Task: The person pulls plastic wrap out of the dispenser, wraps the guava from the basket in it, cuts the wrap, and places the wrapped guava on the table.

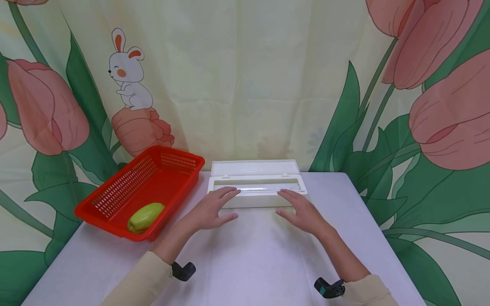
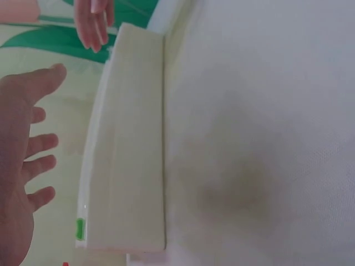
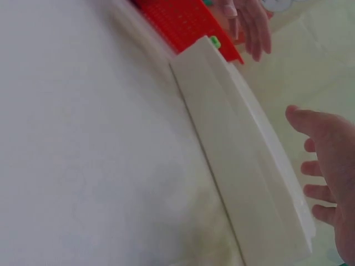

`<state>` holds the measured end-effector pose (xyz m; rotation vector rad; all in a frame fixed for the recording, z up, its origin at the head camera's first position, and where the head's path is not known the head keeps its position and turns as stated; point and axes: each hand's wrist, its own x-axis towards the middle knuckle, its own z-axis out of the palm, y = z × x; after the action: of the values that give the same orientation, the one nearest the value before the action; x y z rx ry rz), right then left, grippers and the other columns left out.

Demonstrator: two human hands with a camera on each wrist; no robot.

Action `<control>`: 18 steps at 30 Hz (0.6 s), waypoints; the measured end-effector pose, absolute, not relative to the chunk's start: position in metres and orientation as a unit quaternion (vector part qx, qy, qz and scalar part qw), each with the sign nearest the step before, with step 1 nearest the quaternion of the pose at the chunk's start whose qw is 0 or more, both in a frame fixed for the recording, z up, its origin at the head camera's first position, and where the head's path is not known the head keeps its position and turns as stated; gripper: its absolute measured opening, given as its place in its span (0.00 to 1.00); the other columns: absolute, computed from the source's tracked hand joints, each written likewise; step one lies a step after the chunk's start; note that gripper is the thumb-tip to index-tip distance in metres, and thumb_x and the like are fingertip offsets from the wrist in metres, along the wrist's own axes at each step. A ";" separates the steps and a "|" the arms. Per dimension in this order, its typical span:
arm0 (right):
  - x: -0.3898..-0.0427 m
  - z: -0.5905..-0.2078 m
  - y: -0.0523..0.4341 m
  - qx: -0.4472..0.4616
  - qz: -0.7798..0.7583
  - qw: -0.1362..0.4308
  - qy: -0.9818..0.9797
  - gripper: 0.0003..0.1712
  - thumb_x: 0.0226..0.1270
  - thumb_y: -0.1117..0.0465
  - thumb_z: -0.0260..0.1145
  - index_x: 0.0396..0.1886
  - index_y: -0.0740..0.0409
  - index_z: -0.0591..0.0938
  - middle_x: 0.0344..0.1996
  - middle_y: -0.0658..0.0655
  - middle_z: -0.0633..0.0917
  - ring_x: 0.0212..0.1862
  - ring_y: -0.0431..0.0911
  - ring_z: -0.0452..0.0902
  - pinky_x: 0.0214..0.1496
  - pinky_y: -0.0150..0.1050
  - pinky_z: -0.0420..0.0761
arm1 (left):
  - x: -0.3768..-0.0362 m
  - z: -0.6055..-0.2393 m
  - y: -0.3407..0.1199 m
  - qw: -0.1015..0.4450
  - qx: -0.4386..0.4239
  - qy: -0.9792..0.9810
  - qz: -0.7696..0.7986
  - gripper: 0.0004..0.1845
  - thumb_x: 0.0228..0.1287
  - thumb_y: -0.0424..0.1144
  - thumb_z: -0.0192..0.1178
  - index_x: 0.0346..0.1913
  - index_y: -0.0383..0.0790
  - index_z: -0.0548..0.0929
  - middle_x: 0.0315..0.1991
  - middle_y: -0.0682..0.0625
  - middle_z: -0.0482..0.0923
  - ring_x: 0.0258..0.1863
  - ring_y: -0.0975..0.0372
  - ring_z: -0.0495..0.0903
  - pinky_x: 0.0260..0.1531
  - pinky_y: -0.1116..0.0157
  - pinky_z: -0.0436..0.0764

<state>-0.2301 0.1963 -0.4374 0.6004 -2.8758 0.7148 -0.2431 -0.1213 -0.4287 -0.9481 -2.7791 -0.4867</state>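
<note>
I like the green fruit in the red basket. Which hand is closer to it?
Left. The left hand hovers just right of the red basket holding the green fruit; the right hand is farther right, beyond it.

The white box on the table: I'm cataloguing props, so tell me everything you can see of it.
The white box is long, narrow and looks like smooth plastic. Its hinged lid stands open toward the curtain, showing something clear and glossy along the top opening. It lies flat on the table, lengthwise across the far middle, right of the red basket. A small green mark sits at one end. The left hand and right hand reach its front edge; contact is unclear.
</note>
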 end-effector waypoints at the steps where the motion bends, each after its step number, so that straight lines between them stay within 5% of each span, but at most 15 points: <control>1: -0.231 -0.438 0.196 0.198 0.237 0.060 -0.949 0.37 0.59 0.33 0.53 0.66 0.40 0.64 0.66 0.50 0.67 0.68 0.49 0.60 0.63 0.55 0.67 | -0.244 -0.428 -0.121 0.082 -0.318 -0.930 -0.164 0.39 0.52 0.63 0.57 0.68 0.64 0.57 0.66 0.60 0.61 0.64 0.64 0.62 0.56 0.54 0.72; 18: -0.240 -0.438 0.191 0.202 0.242 0.066 -0.947 0.36 0.60 0.37 0.57 0.65 0.43 0.65 0.65 0.52 0.68 0.67 0.50 0.62 0.63 0.54 0.68 | -0.250 -0.424 -0.122 0.065 -0.315 -0.932 -0.169 0.38 0.53 0.60 0.58 0.68 0.61 0.59 0.66 0.58 0.62 0.63 0.63 0.63 0.57 0.55 0.72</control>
<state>-0.2402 0.1907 -0.4378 0.6092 -2.8566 0.7287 -0.2495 -0.1219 -0.4243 -0.9502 -2.8114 -0.5113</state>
